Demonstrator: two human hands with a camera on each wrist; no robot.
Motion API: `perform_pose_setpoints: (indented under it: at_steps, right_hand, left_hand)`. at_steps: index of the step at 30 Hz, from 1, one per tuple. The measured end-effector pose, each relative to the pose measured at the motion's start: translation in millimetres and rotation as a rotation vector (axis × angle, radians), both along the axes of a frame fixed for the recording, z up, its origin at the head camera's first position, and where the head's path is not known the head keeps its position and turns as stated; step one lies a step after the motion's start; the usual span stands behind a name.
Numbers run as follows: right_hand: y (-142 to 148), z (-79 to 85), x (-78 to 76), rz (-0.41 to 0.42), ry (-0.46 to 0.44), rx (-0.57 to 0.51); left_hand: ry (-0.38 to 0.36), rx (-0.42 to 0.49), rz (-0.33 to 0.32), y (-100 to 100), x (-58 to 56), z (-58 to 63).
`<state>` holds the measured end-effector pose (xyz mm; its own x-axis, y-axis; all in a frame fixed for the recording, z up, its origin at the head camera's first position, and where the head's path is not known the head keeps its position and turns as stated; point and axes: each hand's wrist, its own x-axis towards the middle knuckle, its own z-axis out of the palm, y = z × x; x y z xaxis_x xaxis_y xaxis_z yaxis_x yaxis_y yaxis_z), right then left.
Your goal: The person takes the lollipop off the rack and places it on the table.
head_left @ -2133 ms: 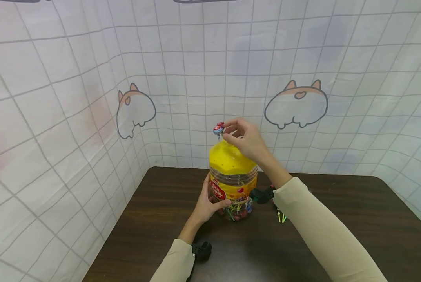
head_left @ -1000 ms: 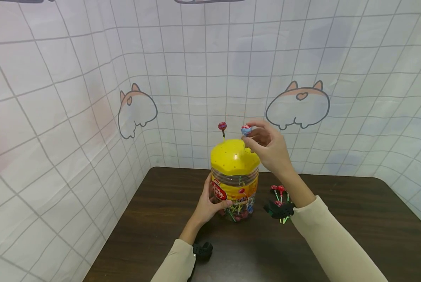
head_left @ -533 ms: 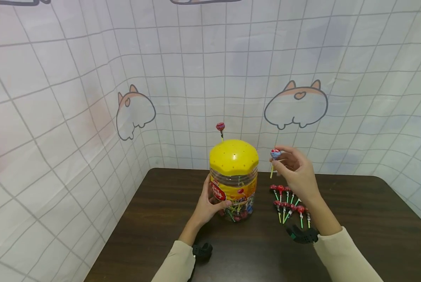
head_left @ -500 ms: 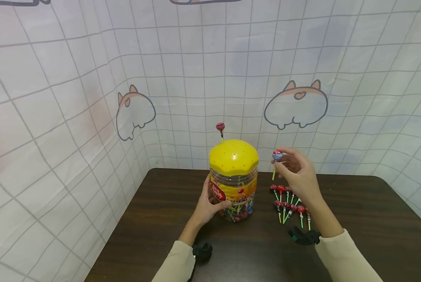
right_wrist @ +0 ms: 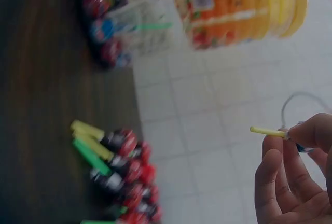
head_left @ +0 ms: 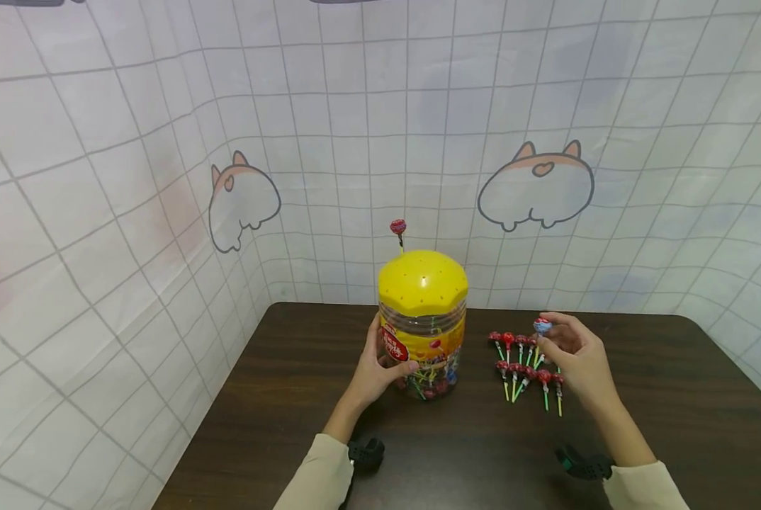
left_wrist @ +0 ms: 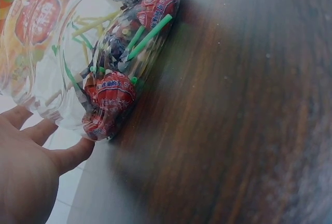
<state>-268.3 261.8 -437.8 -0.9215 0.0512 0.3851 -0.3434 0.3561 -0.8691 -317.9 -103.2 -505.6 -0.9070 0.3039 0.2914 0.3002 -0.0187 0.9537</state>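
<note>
My left hand (head_left: 375,370) grips the lower side of a clear candy jar (head_left: 421,326) with a yellow domed lid (head_left: 422,283). In the left wrist view, wrapped lollipops (left_wrist: 111,92) show through its wall, with the fingers (left_wrist: 72,156) against the base. A red-wrapped lollipop (head_left: 397,227) stands upright from the back of the lid. To the right, my right hand (head_left: 578,358) pinches a blue-and-red lollipop (head_left: 542,326) near its head. The yellow stick (right_wrist: 265,131) of that lollipop sticks out past the fingertips in the right wrist view.
Two rows of red lollipops (head_left: 527,375) lie on the dark wooden table (head_left: 304,397) right of the jar, close to my right hand. Behind the table hangs a white gridded cloth (head_left: 393,142) with cartoon animal outlines.
My right hand drew the blue-and-red lollipop out of the lid, then carried it right and down to the lollipop rows. The left hand stays on the jar.
</note>
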Motion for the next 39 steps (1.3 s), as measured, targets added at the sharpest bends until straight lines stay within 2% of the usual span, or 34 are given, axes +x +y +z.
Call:
perform_pose_setpoints:
  at_steps: [7,18,25,34,39]
  right_hand:
    - [29.4,-21.8,-2.1,-0.021,-0.077,0.052]
    - [63.3,-43.0,-6.0,0.012,-0.114,0.167]
    - [76.5,-54.2,-5.9,0.061,-0.169,0.192]
    - [85.2,-63.6,-5.7,0.104,-0.317,0.242]
    - [88.7,-63.8,-4.7,0.075,-0.327,0.371]
  left_hand:
    - [0.017,-0.007,0.013,-0.2,0.8,1.3]
    - [0.03,-0.018,0.015,0.0,-1.1,0.5]
    - [0.04,-0.031,0.034,0.3,-0.9,0.6]
    - [0.04,-0.034,0.035,0.2,-0.2,1.2]
    - [0.025,-0.037,0.036,0.6,0.8,1.9]
